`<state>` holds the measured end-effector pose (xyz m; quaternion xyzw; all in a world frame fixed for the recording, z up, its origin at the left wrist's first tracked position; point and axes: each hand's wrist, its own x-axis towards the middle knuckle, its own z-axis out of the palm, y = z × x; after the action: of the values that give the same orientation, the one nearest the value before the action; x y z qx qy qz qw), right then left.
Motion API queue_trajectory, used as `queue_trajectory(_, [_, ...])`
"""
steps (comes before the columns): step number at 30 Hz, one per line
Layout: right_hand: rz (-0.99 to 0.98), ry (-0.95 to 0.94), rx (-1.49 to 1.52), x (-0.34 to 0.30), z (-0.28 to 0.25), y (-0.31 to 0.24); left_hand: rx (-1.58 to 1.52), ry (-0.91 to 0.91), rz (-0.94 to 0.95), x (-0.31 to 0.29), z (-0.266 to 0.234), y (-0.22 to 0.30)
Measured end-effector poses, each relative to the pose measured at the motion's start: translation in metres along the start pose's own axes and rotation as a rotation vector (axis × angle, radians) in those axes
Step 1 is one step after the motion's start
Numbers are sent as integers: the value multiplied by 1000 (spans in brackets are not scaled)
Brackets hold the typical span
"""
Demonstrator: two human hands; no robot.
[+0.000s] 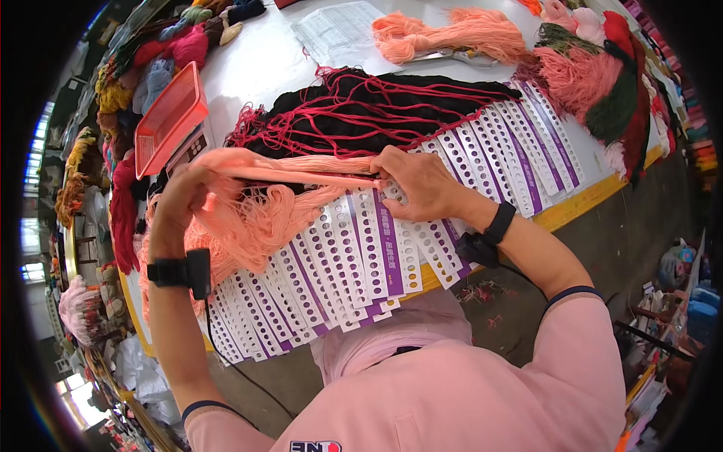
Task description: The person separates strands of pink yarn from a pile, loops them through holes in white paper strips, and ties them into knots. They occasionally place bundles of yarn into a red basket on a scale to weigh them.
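Note:
A hank of peach thread (301, 167) is drawn taut between my two hands. At its left end my left hand (188, 188) is closed round the strands, its fingers partly covered by thread. My right hand (413, 181) pinches the other end between thumb and fingers, over the punched cards. Loose peach strands hang from my left hand in a tangled heap (252, 226) on the cards. White and purple thread cards (384, 241) with rows of round holes lie overlapped along the table's near edge. Just beyond the hank, red threads (324, 113) spread over black thread (301, 98).
An orange plastic basket (172, 120) stands tilted at the left. Farther back lie a printed sheet (335, 30) and another peach hank (452, 34) on the white table (248, 53). Piles of coloured yarn crowd the left side (158, 53) and right side (602, 83). Yellow edging (580, 207) borders the table.

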<state>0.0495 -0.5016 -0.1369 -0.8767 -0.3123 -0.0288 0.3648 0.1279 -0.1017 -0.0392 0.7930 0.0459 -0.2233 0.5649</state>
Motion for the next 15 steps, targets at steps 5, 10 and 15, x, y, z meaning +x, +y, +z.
queue_trajectory(5, [8, 42, 39, 7, 8, -3, -435, 584, -23, -3, -61, -20])
queue_trajectory(10, [224, 73, 309, 0, -7, -7, -526, 308, 264, -51, 84, 9])
queue_trajectory(15, [340, 200, 323, -32, -19, -8, 38, -11, 16, -78, 182, -23])
